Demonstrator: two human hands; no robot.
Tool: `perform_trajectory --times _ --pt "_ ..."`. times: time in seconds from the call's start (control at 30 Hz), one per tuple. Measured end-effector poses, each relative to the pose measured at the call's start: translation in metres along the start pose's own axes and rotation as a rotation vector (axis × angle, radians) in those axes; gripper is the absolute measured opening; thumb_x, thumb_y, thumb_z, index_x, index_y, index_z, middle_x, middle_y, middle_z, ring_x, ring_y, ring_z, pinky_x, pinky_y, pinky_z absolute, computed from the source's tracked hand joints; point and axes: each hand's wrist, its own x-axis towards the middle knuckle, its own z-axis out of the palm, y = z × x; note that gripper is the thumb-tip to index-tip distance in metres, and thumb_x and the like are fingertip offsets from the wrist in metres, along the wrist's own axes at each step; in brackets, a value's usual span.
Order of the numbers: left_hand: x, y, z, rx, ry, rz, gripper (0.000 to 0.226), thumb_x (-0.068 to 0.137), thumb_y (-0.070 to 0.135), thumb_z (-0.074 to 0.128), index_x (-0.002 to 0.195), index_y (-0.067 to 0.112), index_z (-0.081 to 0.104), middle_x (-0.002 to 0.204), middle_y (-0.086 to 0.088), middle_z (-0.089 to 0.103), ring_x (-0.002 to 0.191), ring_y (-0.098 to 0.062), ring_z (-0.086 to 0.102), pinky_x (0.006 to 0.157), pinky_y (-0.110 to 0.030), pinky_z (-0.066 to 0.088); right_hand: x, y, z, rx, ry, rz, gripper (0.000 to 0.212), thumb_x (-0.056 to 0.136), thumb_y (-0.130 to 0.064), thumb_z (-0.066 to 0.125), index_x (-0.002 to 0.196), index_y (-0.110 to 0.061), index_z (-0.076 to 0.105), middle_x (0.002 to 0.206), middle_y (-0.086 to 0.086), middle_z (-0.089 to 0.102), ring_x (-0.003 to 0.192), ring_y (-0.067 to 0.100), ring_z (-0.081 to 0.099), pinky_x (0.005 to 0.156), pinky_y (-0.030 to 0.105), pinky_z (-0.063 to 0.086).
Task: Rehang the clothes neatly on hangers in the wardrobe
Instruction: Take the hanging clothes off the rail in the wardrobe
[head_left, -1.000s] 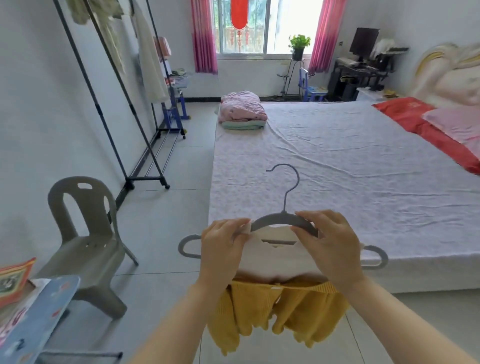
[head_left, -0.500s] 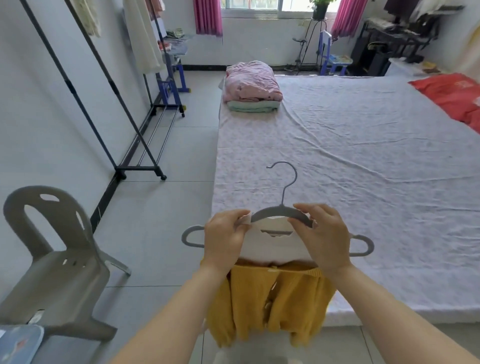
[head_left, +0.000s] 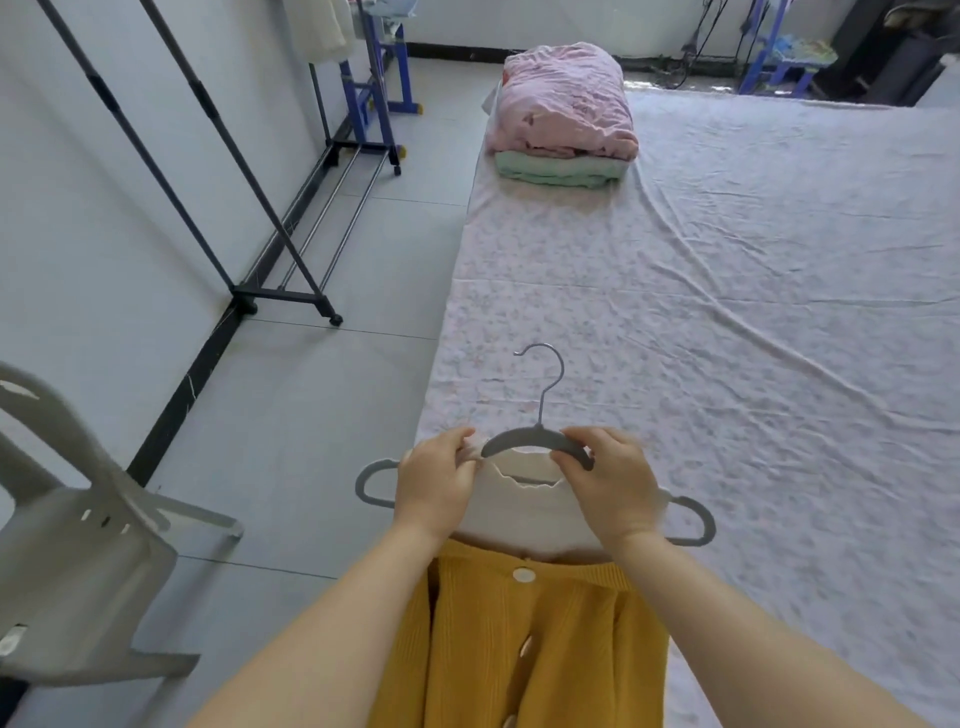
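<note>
The person stands at the foot corner of the bed (head_left: 753, 338), holding a grey hanger (head_left: 524, 440) out in front with its hook pointing to twelve o'clock. The left hand (head_left: 436, 483) pinches the white collar (head_left: 519, 512) against the hanger's shoulder. The right hand (head_left: 615, 486) is clamped on the opposite arm of the hanger. The mustard cardigan (head_left: 519, 654) hangs down from there toward six o'clock.

Both hanger tips poke out bare beyond the hands, so I'd say the shoulders need drawing outward evenly, with the neckline centred under the hook, before anyone lets go.

The clothes rack (head_left: 283, 299) stands along the wall at ten o'clock, with open floor between it and the bed edge. A grey plastic chair (head_left: 83, 561) sits close by at eight o'clock, and the loose knit could likely brush it on a turn. Folded bedding (head_left: 566, 98) lies well away at twelve.
</note>
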Motion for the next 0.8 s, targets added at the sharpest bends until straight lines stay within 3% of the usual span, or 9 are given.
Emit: perform_trajectory --times 0.17,0.37,0.5,0.8 --pt "0.029 -0.033 0.034 0.124 -0.127 -0.127 0.057 0.088 0.015 0.055 0.141 0.016 0.033 0.141 -0.003 0.043 0.129 -0.022 0.038 0.105 -0.035 0.032 0.049 0.027 0.054 -0.086 -0.185 0.165 0.042 0.092 -0.024 0.055 0.133 -0.021 0.047 0.131 0.0 0.051 0.123 0.022 0.039 0.096 0.034 0.038" --pt "0.02 -0.053 0.056 0.224 -0.252 -0.212 0.054 0.087 0.017 0.054 0.138 0.014 0.036 0.139 -0.003 0.043 0.127 -0.022 0.039 0.101 -0.04 0.036 0.029 0.058 0.077 -0.151 -0.409 0.2 0.043 0.092 -0.022 0.054 0.134 -0.019 0.044 0.137 0.003 0.046 0.13 0.021 0.034 0.1 0.031 0.033" --pt "0.022 -0.041 0.054 0.216 -0.323 -0.149 0.055 0.088 0.017 0.054 0.139 0.014 0.034 0.142 -0.002 0.036 0.132 -0.02 0.032 0.106 -0.036 0.032 0.009 0.067 0.062 -0.171 -0.431 0.258 0.05 0.09 -0.025 0.056 0.136 -0.017 0.04 0.139 0.002 0.041 0.129 0.02 0.034 0.1 0.03 0.034" --pt "0.028 0.018 0.026 0.574 -0.522 0.109 0.061 0.09 0.037 0.051 0.143 0.022 0.024 0.144 0.0 0.034 0.131 -0.021 0.032 0.107 -0.037 0.028 -0.031 0.056 -0.01 -0.207 -0.333 0.32 0.053 0.09 -0.033 0.057 0.137 -0.019 0.036 0.139 0.0 0.038 0.128 0.019 0.034 0.103 0.029 0.035"
